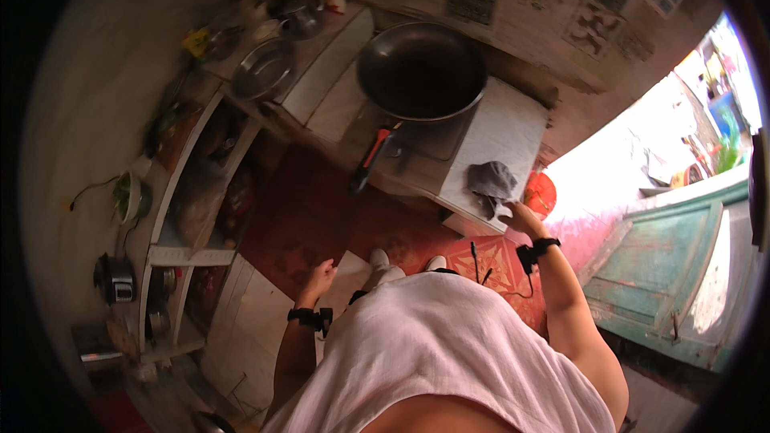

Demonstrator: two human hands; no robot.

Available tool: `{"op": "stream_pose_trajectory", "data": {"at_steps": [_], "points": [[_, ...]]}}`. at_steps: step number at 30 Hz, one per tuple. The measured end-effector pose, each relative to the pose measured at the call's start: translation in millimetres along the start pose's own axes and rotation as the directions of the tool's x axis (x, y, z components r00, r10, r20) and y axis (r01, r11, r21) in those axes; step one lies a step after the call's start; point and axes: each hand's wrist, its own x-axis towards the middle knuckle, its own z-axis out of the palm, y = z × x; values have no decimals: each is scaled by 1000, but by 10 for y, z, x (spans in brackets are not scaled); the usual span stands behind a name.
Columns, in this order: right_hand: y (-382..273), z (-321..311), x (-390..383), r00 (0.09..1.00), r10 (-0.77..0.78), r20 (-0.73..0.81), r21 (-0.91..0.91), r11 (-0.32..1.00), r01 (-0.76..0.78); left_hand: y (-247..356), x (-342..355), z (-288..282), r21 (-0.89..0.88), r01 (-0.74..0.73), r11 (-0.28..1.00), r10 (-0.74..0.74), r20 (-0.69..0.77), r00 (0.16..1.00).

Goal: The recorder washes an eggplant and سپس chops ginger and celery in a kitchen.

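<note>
At the right end of the stove counter, my right hand (523,220) has its fingers closed at the lower edge of a crumpled dark grey cloth (492,180); blur softens the fingertips. My left hand (322,278) hangs low over the floor with its fingers curled in and nothing visible in them. A large dark wok (422,72) sits on the stove (433,138), well away from both hands. Its black and red handle (372,159) points toward me past the counter's front edge. Both wrists wear black bands.
A metal basin (265,69) stands left of the wok. Shelves (191,256) with bags and pots line the left side. Beyond my right hand are a red round object (541,194) and a green wooden door (654,261) beside a bright opening. A black cable (520,296) dangles near my right forearm.
</note>
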Motion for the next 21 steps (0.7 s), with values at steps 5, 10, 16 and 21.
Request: {"op": "stream_pose_trajectory", "data": {"at_steps": [5, 10, 16, 21], "points": [[190, -97, -138, 999, 28, 29, -31, 999, -27, -461, 137, -259, -233, -21, 972, -20, -175, 984], [-579, -838, -168, 988, 85, -130, 50, 996, -79, 85, 323, -1023, -981, -78, 175, -60, -90, 994], [-2434, -1130, -278, 996, -71, -58, -156, 986, 61, -175, 404, -1508, -978, -115, 176, -55, -127, 990], [-3265, -831, -338, 990, -142, 18, -140, 980, 144, -708, 320, -1918, -980, -99, 170, -66, -111, 992]]}}
